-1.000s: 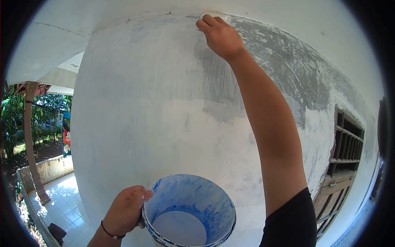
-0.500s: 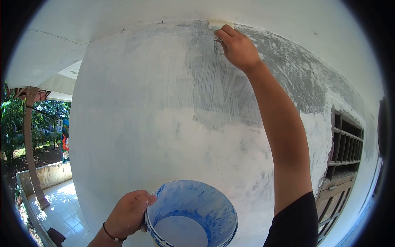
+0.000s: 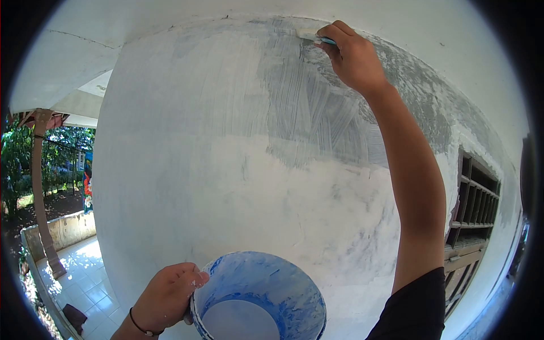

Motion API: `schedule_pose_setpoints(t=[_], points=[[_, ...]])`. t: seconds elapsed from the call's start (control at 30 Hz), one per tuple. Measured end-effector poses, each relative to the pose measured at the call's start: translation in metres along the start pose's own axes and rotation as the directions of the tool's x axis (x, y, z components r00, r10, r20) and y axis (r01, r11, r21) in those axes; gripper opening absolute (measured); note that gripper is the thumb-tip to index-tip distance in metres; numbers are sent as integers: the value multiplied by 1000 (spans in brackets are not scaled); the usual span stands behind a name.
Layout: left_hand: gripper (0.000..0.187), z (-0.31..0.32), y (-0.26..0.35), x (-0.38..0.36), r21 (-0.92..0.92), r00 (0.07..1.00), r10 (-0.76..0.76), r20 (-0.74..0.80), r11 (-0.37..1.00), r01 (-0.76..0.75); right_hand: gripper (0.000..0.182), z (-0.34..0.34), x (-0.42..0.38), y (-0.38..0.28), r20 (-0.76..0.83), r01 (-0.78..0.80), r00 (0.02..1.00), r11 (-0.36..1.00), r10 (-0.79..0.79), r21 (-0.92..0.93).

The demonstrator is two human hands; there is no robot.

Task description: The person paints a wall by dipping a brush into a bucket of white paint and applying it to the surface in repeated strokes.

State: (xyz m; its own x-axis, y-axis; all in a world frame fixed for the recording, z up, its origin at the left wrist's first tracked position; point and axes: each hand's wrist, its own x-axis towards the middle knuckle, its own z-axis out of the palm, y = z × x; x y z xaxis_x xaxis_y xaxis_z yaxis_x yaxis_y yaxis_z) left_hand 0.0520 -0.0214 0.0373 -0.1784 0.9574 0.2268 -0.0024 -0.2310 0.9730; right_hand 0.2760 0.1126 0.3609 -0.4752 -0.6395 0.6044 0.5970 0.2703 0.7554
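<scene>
My right hand (image 3: 357, 59) is raised to the top of the wall and grips a paintbrush (image 3: 309, 35). Its pale bristles point left and touch the wall just below the ceiling; a bit of blue-green handle shows between my fingers. Low in the view, my left hand (image 3: 170, 297) holds a bucket (image 3: 258, 266) by its left rim, thumb over the edge. The bucket is blue inside, smeared with white, and holds whitish paint (image 3: 241, 323). The wall (image 3: 226, 170) is white at left and below, with streaky grey (image 3: 300, 102) around the brush.
The ceiling (image 3: 283, 8) meets the wall right above the brush. At right is a wooden door (image 3: 467, 266) with a slatted vent (image 3: 479, 192) over it. On the left stand a post (image 3: 42, 198), a low wall (image 3: 71, 226) and a tiled floor (image 3: 93, 289), with greenery beyond.
My right hand has shifted right and slightly up, and the brush has turned so that its bristles point left. The bucket and left hand have moved slightly left in view.
</scene>
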Motion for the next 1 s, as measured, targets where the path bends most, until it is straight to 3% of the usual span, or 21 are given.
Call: schedule_pose_setpoints(t=[0.13,0.2,0.27,0.37,0.43,0.53,0.6,0.7,0.77,0.8,0.9,0.93,1.0], points=[[29,0,-3,-1,50,1000,-15,15,999,14,14,-29,-3,-7,6,16,1000,997,-17,76],[30,1,-8,2,2,999,-28,24,1000,28,13,-41,10,-8,-31,-44,999,999,44,21],[30,3,-8,1,3,999,-22,24,1000,22,11,-48,30,-19,-38,-66,997,995,69,77],[30,7,-16,0,-26,1000,-1,24,1000,1,9,-23,32,-1,-54,-27,998,994,33,108],[30,8,-18,-3,-56,1000,21,21,998,-20,14,-6,20,-1,18,16,1000,999,-15,-33],[30,8,-14,-8,-62,999,-8,39,998,11,12,-24,-8,-30,100,35,994,999,-38,34],[29,9,-6,-13,39,999,-21,40,999,20,12,-37,-16,-39,143,9,989,996,-21,85],[29,18,5,-12,66,999,7,52,998,-10,11,-57,-7,-37,87,-2,996,997,-5,83],[30,24,17,-7,78,998,6,58,997,-11,10,-55,11,-25,-56,-66,996,998,67,23],[30,27,22,-4,86,998,6,59,996,-11,11,-52,19,-16,-69,9,998,1000,-8,10],[30,35,30,6,61,991,91,95,993,-97,10,-40,31,-3,-52,-43,997,994,49,104],[30,37,32,8,66,990,100,99,992,-107,11,-29,25,2,14,-35,999,996,36,-87],[30,38,34,10,42,986,104,133,993,-111,11,-19,6,1,30,9,999,1000,-9,-8]])
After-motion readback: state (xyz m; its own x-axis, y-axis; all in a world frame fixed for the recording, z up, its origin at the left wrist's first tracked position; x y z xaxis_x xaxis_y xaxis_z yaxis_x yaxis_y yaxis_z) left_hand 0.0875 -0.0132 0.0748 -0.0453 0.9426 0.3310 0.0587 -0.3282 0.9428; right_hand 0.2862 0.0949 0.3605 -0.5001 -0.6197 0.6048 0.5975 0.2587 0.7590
